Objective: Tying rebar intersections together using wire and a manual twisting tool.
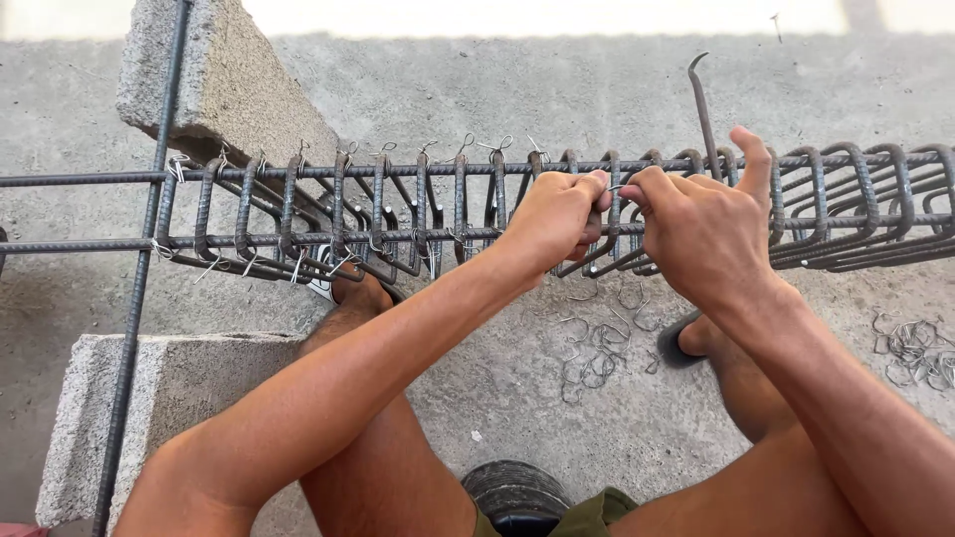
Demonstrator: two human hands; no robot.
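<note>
1. The rebar cage (398, 204) is a long run of dark, ribbed steel: horizontal bars threaded through a row of bent stirrups, lying across the view above the person's knees.
2. Two long bars show clearly on the near face, an upper one and a lower one; further bars behind them are hard to count.
3. The stirrups left of the hands stand evenly spaced, and about a dozen carry twisted wire ties (466, 145) at the top bar, with the loose ends sticking up.
4. The stirrups right of the hands are bunched close together and lean over; no ties show on them.
5. The left hand (553, 214) is curled tight around the top bar of the cage, at the stirrup just right of the last tied one.
6. The right hand (702, 224) touches the left hand at the same joint, fingers pinched on something small there that I cannot make out, thumb raised.
7. One hooked steel tool (702, 104) rises from behind the right hand, its bent tip uppermost.
8. Two concrete blocks flank the cage's left end: one (224, 85) beyond it, one (174, 383) on the near side.
9. One thin vertical bar (149, 234) crosses the cage near that left end.
10. Loose wire loops (597, 348) lie on the concrete floor below the cage, with a second heap (915, 350) further right.
</note>
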